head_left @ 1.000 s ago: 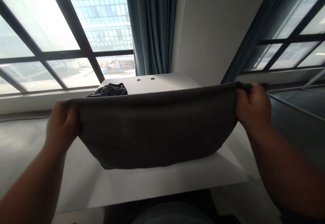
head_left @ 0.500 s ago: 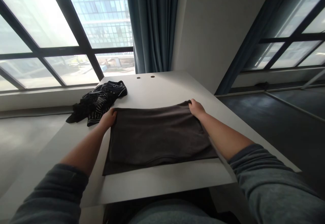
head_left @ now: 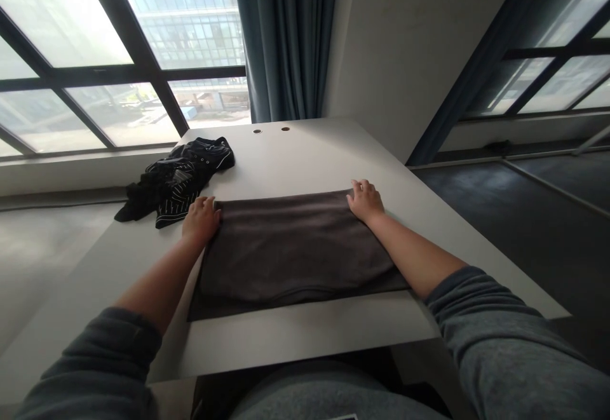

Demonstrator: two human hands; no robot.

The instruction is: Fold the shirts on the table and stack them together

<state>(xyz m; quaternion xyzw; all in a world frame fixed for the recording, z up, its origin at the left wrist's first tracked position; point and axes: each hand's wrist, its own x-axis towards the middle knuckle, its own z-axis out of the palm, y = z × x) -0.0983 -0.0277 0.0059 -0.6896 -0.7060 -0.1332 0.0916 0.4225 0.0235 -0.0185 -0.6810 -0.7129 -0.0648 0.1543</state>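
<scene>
A dark brown folded cloth (head_left: 290, 248) lies flat on the white table, its far edge nearly straight. Its kind of garment, if it is one, I cannot tell. At the far left corner rests my left hand (head_left: 202, 218), palm down with fingers stretched out. My right hand (head_left: 366, 200) lies on the far right corner, fingers apart and touching the cloth and tabletop. Beyond my left hand is a crumpled black garment (head_left: 183, 175) with white lines and small eyelets.
The white table (head_left: 305, 162) reaches toward the windows and has two round holes near its far end. A blue curtain (head_left: 288, 39) hangs behind it, beside a pale pillar (head_left: 391, 51). Dark floor (head_left: 515, 216) lies to the right.
The far edge of the brown cloth was raised and pinched in both hands; now it lies down on the table. My fingers have opened and rest flat at its corners.
</scene>
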